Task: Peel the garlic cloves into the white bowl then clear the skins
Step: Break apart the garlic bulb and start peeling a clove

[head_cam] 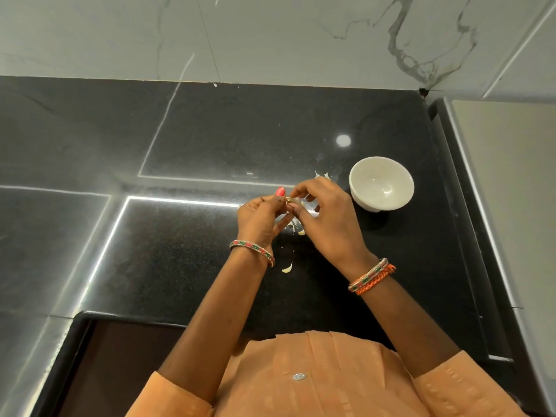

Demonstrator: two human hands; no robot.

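Note:
Both hands meet over the black counter [186, 266], just left of the white bowl [381, 182]. My left hand [261, 219] holds a garlic clove [290, 200] between thumb and fingers. My right hand [323, 218] pinches the same clove from the right, fingertips on its skin. Most of the clove is hidden by the fingers. The bowl stands upright and I see nothing inside it. Loose garlic skins [287, 268] lie on the counter under and behind the hands, with more skins [322, 175] near the bowl.
A marble wall [270, 37] backs the counter. A pale raised surface [511, 191] borders the counter on the right. The counter's front edge steps back at the lower left [90, 314]. Light reflections streak the glossy top.

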